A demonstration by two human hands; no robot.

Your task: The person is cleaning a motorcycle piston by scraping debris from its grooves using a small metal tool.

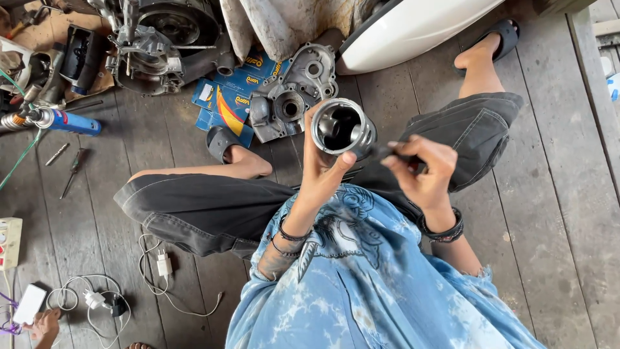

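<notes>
My left hand point(323, 171) grips a round metal engine cylinder point(342, 127), its open bore facing up toward the camera. My right hand point(423, 168) pinches a thin dark tool point(387, 153) whose tip touches the cylinder's right side. Both hands are raised above my lap. I sit on a wooden plank floor in dark shorts and a blue tie-dye shirt, with sandals on my feet.
A grey engine cover point(294, 90) lies on blue cardboard boxes point(226, 97). An engine block point(161, 42) stands at top left, a blue spray can point(68, 121) and screwdrivers point(71, 171) left. White chargers and cables point(161, 265) lie lower left. Another person's hand point(42, 326) shows bottom left.
</notes>
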